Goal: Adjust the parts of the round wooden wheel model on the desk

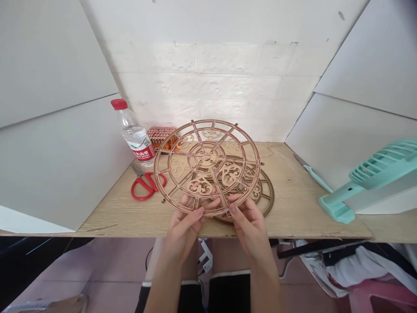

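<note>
Now both bare hands, left [186,228] and right [249,224], pinch the round frame [206,160] by its near rim, raised above the worktop's [114,213] front edge; scrollwork [231,174] seemingly all fitted, second frame [269,193] lying below, remaining work unclear.

Bright, soft light covers the tabletop [283,208] around the round openwork frame [207,158]; its source is out of view. The white wall [224,93] behind the frame is brightest, pale sheen washing out its relief. Thin glints run along the frame's glossy pinkish strips. Below the frame, the floor [114,265] is dimmer, and dark areas there lose detail. The frame looks fairly sharp, while small print on the bottle [138,139] left of it is soft. Wide-angle distortion tilts the panels on either side and stretches the fan [374,176] far right of it.
</note>
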A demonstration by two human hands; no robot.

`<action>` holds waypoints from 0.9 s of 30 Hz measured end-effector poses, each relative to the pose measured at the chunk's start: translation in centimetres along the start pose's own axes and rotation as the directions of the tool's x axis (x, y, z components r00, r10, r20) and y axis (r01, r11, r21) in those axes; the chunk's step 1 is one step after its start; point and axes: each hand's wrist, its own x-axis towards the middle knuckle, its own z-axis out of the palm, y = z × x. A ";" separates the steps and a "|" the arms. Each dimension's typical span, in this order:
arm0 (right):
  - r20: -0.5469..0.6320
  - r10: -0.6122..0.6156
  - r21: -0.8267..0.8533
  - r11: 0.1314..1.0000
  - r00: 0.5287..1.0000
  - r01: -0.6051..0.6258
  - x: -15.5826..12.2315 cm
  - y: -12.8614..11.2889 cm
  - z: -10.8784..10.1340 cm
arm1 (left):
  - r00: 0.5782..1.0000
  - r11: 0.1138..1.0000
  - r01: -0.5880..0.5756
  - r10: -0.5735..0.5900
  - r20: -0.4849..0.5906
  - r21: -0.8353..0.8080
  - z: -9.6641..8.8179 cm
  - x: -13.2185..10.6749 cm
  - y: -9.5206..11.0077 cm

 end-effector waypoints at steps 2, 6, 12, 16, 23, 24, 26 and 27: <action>-0.007 -0.003 -0.007 1.000 1.000 0.003 0.0 0.1 0.1 | 1.000 1.000 0.001 -0.001 -0.007 -0.007 0.0 -0.1 0.0; -0.091 -0.026 0.054 0.998 0.996 0.031 0.2 -0.2 0.6 | 1.000 1.000 -0.004 0.004 -0.020 -0.022 0.1 -0.1 0.1; -0.145 -0.057 0.107 0.992 0.988 0.073 0.4 -0.4 0.8 | 1.000 1.000 -0.020 0.020 -0.022 0.000 0.2 -0.1 -0.1; -0.130 -0.059 0.106 0.992 0.990 0.073 0.3 -0.2 0.5 | 0.999 1.000 -0.020 0.020 -0.025 -0.010 0.3 -0.1 -0.1; -0.124 -0.058 0.106 0.992 0.991 0.072 0.2 -0.1 0.6 | 0.999 0.998 -0.014 0.012 -0.035 -0.055 0.0 0.0 -0.1; -0.122 -0.059 0.104 0.992 0.991 0.071 0.2 -0.1 0.6 | 0.999 0.998 -0.010 0.008 -0.040 -0.056 0.0 0.0 -0.1; -0.119 -0.059 0.094 0.993 0.991 0.070 0.2 -0.1 0.6 | 0.999 0.998 -0.008 0.005 -0.042 -0.060 0.1 -0.1 0.0; -0.118 -0.057 0.088 0.994 0.991 0.068 0.2 -0.2 0.6 | 0.999 0.998 -0.009 0.007 -0.036 -0.062 0.1 -0.1 0.0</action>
